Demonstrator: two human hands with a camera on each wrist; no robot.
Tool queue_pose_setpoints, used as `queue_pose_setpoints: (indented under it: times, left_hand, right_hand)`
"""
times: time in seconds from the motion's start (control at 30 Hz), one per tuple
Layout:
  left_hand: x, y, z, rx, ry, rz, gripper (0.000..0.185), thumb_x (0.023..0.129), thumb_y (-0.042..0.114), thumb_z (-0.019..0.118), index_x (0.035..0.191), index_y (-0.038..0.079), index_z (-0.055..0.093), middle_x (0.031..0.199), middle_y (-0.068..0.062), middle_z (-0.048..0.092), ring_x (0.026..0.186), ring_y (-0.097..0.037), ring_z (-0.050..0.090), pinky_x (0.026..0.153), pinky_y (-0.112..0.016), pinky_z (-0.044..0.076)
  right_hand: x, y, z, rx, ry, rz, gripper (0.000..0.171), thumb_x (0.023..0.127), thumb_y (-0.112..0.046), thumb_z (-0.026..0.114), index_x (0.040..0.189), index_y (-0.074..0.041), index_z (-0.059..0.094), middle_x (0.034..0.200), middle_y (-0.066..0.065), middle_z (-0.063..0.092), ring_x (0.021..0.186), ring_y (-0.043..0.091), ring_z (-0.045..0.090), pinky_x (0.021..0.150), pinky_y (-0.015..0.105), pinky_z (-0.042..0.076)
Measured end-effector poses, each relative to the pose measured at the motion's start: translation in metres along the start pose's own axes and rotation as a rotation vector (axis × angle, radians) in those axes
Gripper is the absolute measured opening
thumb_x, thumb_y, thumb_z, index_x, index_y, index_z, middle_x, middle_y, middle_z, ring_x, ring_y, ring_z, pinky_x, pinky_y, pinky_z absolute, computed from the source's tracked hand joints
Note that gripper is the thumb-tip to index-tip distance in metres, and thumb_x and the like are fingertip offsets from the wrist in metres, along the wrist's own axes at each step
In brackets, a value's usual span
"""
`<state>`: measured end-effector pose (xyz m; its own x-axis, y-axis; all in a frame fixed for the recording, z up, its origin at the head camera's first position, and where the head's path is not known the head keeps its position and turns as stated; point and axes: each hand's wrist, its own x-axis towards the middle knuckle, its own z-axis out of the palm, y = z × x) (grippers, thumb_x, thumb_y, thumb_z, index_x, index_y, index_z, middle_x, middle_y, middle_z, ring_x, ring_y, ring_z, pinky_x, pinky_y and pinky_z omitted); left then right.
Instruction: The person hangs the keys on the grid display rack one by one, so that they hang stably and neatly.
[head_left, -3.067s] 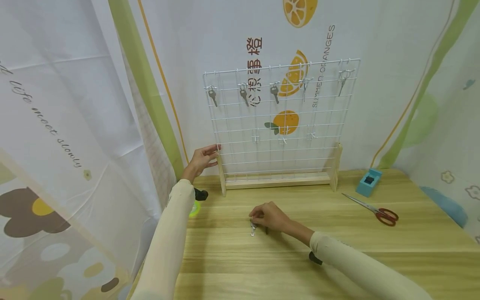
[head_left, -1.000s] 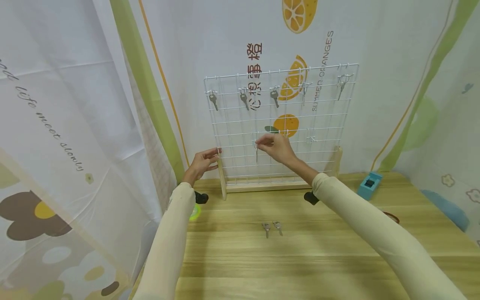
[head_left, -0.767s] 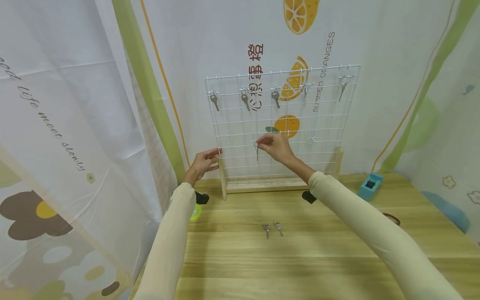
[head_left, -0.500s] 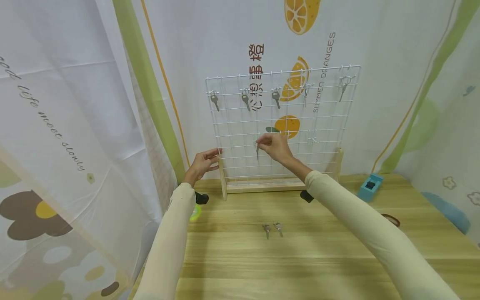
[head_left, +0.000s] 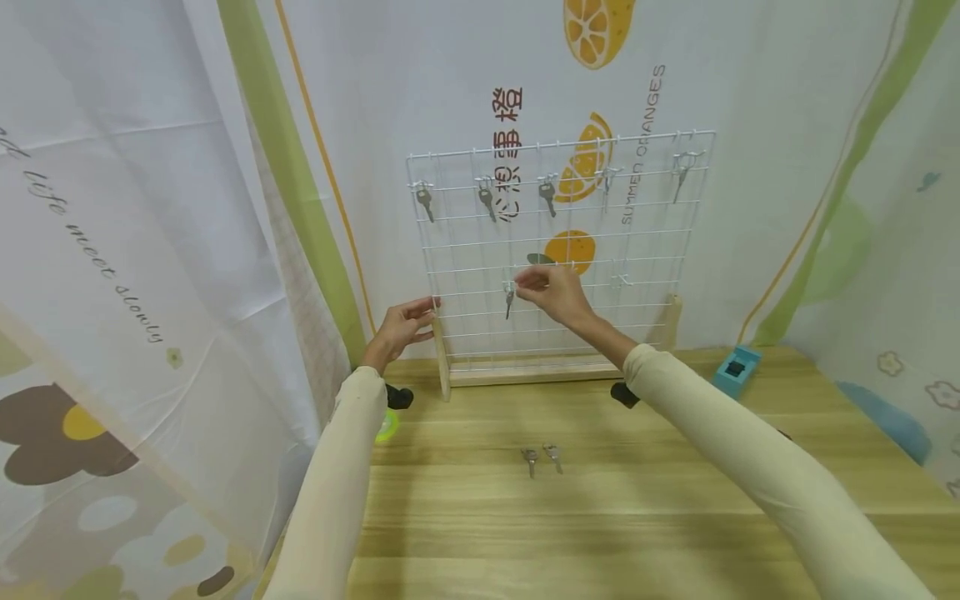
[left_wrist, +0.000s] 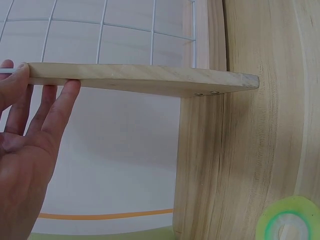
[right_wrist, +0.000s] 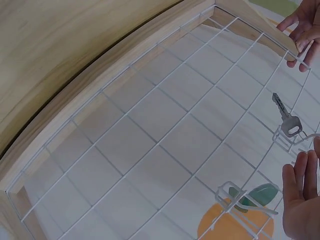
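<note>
A white wire grid rack (head_left: 525, 371) stands in a wooden base at the back of the table. My left hand (head_left: 403, 322) rests with straight fingers against the rack's left wooden post (left_wrist: 150, 80). My right hand (head_left: 551, 290) hovers in front of the grid's lower row, fingers relaxed and holding nothing. Just left of its fingertips a silver key (head_left: 509, 298) hangs from a lower hook; in the right wrist view this key (right_wrist: 286, 119) hangs clear of the fingers (right_wrist: 300, 175). Two more keys (head_left: 531, 458) (head_left: 553, 455) lie side by side on the table.
Several keys hang along the grid's top row, such as one key (head_left: 425, 202) at the left. A blue box (head_left: 733, 369) sits at the back right. A green roll (head_left: 387, 425) lies near my left elbow. Printed curtains close in the left, back and right.
My right hand took one key off the table and lifted it to the lower hook. Its fingers have now come off the key, which hangs tilted. The left hand stayed on the post.
</note>
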<state>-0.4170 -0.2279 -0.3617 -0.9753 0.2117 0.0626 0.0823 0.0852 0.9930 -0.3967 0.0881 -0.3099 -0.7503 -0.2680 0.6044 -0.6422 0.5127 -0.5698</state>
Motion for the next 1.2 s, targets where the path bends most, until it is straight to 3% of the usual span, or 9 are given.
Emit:
queue_pose_setpoints:
  times: [0.53, 0.9, 1.2]
  left_hand:
    - [0.000, -0.001, -0.004, 0.022, 0.001, 0.018, 0.047, 0.108, 0.003, 0.054, 0.155, 0.003, 0.047, 0.161, -0.011, 0.045, 0.150, -0.029, 0.039, 0.112, -0.048, 0.049]
    - [-0.001, 0.004, 0.000, 0.028, -0.010, 0.029, 0.045, 0.109, 0.001, 0.052, 0.154, 0.000, 0.048, 0.161, -0.013, 0.043, 0.151, -0.030, 0.037, 0.113, -0.050, 0.047]
    - [-0.002, 0.004, 0.001, 0.040, -0.017, 0.022, 0.046, 0.108, 0.002, 0.053, 0.154, 0.002, 0.048, 0.161, -0.013, 0.044, 0.150, -0.030, 0.038, 0.113, -0.050, 0.047]
  right_hand:
    - [-0.052, -0.001, -0.001, 0.027, -0.153, -0.055, 0.022, 0.090, -0.003, 0.081, 0.112, -0.001, 0.077, 0.105, 0.013, 0.077, 0.094, 0.026, 0.075, 0.086, 0.035, 0.064]
    - [-0.099, 0.023, 0.014, 0.035, -0.250, -0.085, 0.021, 0.087, 0.000, 0.083, 0.107, 0.001, 0.077, 0.104, 0.013, 0.078, 0.090, 0.024, 0.075, 0.082, 0.031, 0.065]
    - [-0.145, 0.041, 0.034, 0.058, -0.377, -0.131, 0.020, 0.089, 0.002, 0.080, 0.108, 0.004, 0.075, 0.100, 0.015, 0.077, 0.087, 0.023, 0.075, 0.082, 0.031, 0.065]
